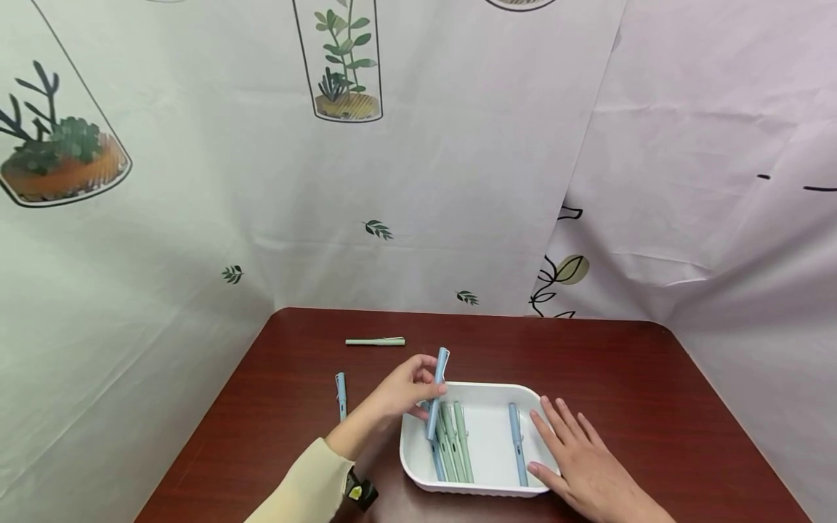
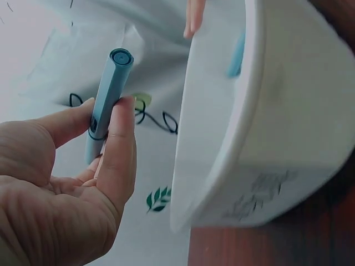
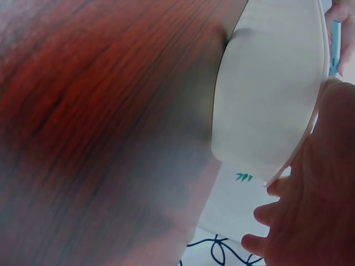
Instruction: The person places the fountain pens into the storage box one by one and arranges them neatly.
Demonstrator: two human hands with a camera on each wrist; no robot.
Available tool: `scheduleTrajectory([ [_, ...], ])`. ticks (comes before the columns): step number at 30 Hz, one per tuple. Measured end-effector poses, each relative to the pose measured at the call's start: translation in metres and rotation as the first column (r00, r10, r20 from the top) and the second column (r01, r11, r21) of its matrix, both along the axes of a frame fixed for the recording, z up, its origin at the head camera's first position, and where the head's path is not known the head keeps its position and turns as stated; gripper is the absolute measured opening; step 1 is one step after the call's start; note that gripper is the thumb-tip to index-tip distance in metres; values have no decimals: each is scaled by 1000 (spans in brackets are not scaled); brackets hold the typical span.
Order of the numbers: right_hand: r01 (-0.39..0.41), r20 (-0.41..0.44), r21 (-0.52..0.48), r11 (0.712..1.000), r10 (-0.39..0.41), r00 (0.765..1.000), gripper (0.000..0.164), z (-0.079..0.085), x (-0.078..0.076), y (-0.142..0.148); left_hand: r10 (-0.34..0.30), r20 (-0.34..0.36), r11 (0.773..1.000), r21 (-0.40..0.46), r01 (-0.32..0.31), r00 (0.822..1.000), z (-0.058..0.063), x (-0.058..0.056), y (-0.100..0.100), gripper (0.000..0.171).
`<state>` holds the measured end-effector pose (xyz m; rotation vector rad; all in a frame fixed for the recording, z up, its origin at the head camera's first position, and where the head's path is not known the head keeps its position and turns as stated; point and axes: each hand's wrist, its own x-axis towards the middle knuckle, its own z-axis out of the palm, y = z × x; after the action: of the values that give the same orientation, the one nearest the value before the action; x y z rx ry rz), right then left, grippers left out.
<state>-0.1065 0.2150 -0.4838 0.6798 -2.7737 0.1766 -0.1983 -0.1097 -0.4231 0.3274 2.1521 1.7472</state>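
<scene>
My left hand [image 1: 400, 388] pinches a light blue pen [image 1: 441, 369] between thumb and fingers, above the left side of a white tray [image 1: 489, 436]. The left wrist view shows this blue pen [image 2: 110, 94] tilted, one round end upward. Several pale green pens [image 1: 461, 443] lie side by side at the left inside the tray, with blue partly hidden beside them. Another blue pen [image 1: 517, 443] lies apart near the tray's right wall. With fingers spread and straight, my right hand [image 1: 578, 457] rests at the tray's right rim.
On the dark red wooden table [image 1: 588, 363], a green pen [image 1: 375, 341] lies behind the tray to the left. Left of my forearm is a blue pen [image 1: 341, 392], partly covered by it. Patterned white cloth [image 1: 425, 181] hangs behind the table.
</scene>
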Motion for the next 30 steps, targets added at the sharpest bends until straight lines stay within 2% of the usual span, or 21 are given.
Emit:
scheduleTrajectory([
  [4,6,19,-10,1000,-6,1000,76,1,0,-1,-12,34,1000,26,11,999,-2,3,8,53],
  [11,-9,-13,-1,1000,9,1000,74,0,0,0,-39,75,997,73,34,996,-9,6,17,51],
  [16,3,20,-20,1000,-3,1000,74,0,0,0,-59,105,994,94,49,993,-13,10,23,53],
  [25,6,41,-22,1000,-5,999,76,0,1,0,-41,119,993,113,27,992,-16,16,30,59],
  [30,24,89,-41,999,-20,996,76,2,1,-1,-25,124,993,113,11,992,-17,19,35,58],
])
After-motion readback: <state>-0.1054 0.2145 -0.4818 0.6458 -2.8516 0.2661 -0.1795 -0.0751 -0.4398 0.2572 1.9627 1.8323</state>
